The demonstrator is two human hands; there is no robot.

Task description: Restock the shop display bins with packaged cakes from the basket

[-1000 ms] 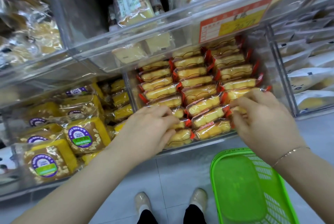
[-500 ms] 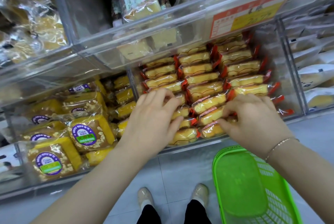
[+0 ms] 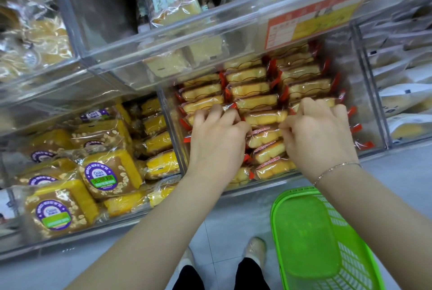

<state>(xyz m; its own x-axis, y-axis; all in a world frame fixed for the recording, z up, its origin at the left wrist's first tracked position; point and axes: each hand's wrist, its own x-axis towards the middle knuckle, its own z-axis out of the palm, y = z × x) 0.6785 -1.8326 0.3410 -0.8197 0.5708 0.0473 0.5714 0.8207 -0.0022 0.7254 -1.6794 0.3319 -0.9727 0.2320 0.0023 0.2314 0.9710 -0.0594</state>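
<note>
The packaged cakes [image 3: 265, 136], pale yellow sponge in clear wrappers with red crimped ends, stand in three rows inside a clear display bin [image 3: 371, 112] at the lower shelf. My left hand [image 3: 218, 142] lies over the left row, fingers curled down onto the wrapper tops; my right hand [image 3: 319, 135] lies over the right row, fingers likewise curled into the packs, and between the two hands the middle row shows uncovered. Whether either hand actually pinches a wrapper or only presses on it, I cannot tell. A thin bracelet [image 3: 336, 169] circles my right wrist. Pink print runs along the near wrappers but is too small to read. An orange and yellow price label [image 3: 313, 23] on the bin above carries blurred writing I cannot read. In the bin to the left, square cakes [image 3: 109, 172] topped with oat flakes bear round purple stickers reading "Oalis" with a green band of Chinese characters. The right edge of the display bin keeps a strip of bare room beside the red wrapper ends. The green basket [image 3: 327, 243] stands on the pale tiled floor [image 3: 224, 215] just below the bin's front lip, beside my shoes [image 3: 254, 248].
</note>
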